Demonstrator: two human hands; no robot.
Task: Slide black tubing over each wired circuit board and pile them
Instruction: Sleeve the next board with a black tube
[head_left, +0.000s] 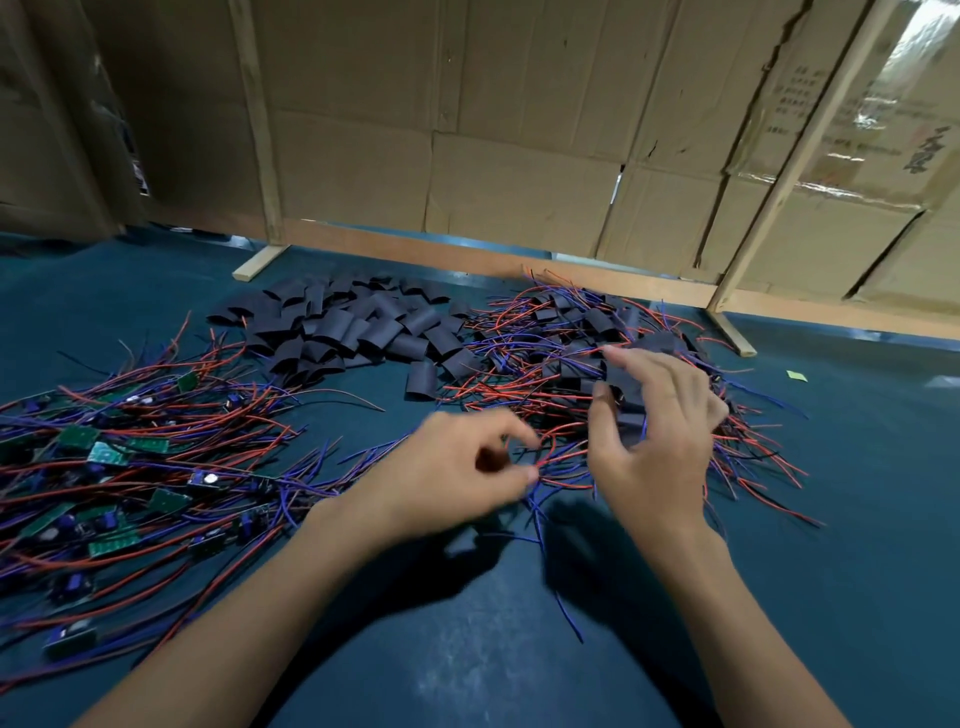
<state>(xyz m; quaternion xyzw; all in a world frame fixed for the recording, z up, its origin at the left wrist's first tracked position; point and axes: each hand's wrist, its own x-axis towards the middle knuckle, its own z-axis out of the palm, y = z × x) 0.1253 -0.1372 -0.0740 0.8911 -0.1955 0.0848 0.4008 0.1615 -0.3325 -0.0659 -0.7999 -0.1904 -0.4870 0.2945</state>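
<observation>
Left hand (457, 467) fingers pinch red and blue wires (558, 457); right hand (654, 431) fingers curl around a black-sleeved board (631, 415), blurred. Behind lies the sleeved pile (571, 338), loose black tubing (358, 327), bare boards (104, 457) left, on the tabletop (857, 493); too many to count.

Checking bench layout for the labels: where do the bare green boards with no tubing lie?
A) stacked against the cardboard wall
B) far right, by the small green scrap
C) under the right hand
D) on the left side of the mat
D: the uncovered green boards with red and blue wires are spread over the left of the mat, while the loose black tubing lies at the middle back.
</observation>
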